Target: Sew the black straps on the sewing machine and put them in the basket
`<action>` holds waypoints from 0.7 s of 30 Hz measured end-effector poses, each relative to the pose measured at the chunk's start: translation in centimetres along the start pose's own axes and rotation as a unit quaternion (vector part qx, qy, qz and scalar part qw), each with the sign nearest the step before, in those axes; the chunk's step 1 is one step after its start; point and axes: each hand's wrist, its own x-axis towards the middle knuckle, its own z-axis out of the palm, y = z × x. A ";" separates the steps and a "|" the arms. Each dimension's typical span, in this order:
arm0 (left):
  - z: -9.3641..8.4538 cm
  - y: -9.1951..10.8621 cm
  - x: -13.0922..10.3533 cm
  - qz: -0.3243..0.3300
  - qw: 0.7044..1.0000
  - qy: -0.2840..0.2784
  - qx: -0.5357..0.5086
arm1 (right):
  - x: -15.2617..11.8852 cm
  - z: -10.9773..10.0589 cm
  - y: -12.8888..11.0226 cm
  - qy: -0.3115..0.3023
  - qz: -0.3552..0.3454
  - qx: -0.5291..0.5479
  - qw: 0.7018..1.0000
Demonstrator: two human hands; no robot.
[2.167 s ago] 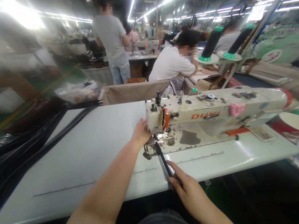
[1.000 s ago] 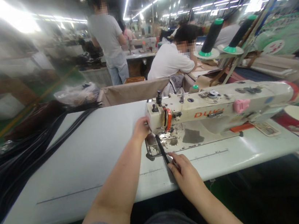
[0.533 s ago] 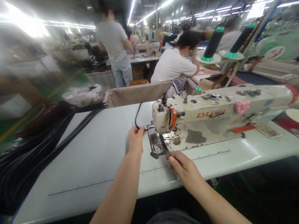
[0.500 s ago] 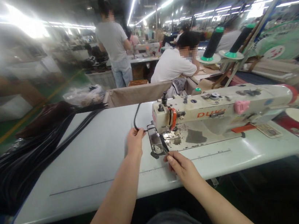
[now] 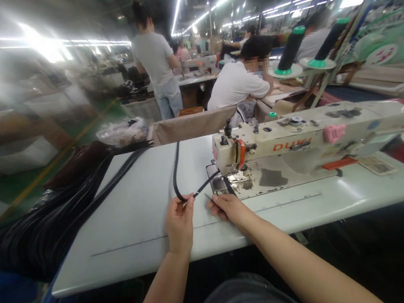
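Note:
My left hand (image 5: pixel 179 221) is closed in a pinch on a narrow black strap (image 5: pixel 176 175) at the left of the sewing machine (image 5: pixel 278 141). One stretch of the strap curves up to the far table edge; the other runs from my fingers to the machine's needle area. My right hand (image 5: pixel 230 208) is closed around a small pointed metal tool (image 5: pixel 208 197), its tip towards the strap. Its exact kind is hidden by my fingers. It is just in front of the metal plate (image 5: pixel 218 183) below the machine head.
A thick bundle of black straps (image 5: pixel 65 214) hangs over the table's left side. Behind the white table (image 5: pixel 136 244) stands a fabric-lined bin (image 5: pixel 187 127). Two black thread cones (image 5: pixel 290 53) rise behind the machine. A co-worker (image 5: pixel 236 85) sits beyond; another person (image 5: pixel 154 53) stands further left.
My left hand has drawn the strap towards me, away from the machine head. My right hand has moved left and slightly up, bringing the metal tool nearer the strap. The view has shifted slightly.

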 end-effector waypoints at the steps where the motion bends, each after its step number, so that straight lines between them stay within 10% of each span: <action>1: -0.3 0.0 -0.3 0.005 1.000 0.000 0.003 | 0.2 0.2 -0.1 -0.009 -0.001 -0.002 1.000; 15: -2.4 0.8 -1.8 -0.012 0.999 -0.017 0.044 | -1.1 0.8 -1.2 -0.003 -0.097 -0.188 0.977; 21: -4.6 0.1 -0.1 -0.059 0.994 -0.087 0.042 | -4.2 -1.6 -1.0 0.199 -0.169 -0.607 0.751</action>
